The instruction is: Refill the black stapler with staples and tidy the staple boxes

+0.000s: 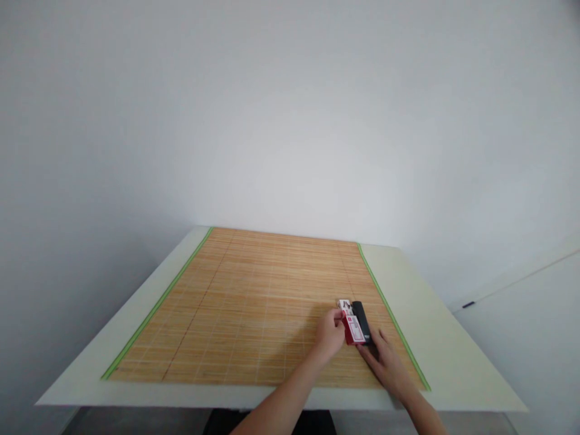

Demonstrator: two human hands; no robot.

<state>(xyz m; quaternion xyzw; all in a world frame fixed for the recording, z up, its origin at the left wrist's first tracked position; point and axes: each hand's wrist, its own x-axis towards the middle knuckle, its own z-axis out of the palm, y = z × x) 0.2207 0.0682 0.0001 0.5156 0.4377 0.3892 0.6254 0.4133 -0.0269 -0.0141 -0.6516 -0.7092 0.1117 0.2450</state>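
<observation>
A small red and white box [351, 323] lies on a bamboo mat [254, 302], close to the mat's right edge. A black stapler-like object [361, 320] lies right beside the box on its right. My left hand [330, 334] has its fingers curled against the box's left side. My right hand [385, 359] rests on the mat with fingers stretched toward the near end of the black object and the box, touching them.
The mat has green edging [156, 305] on both sides and covers most of a pale table [430, 314]. A white wall stands behind the table. A white panel with a dark handle [468, 304] is at the right.
</observation>
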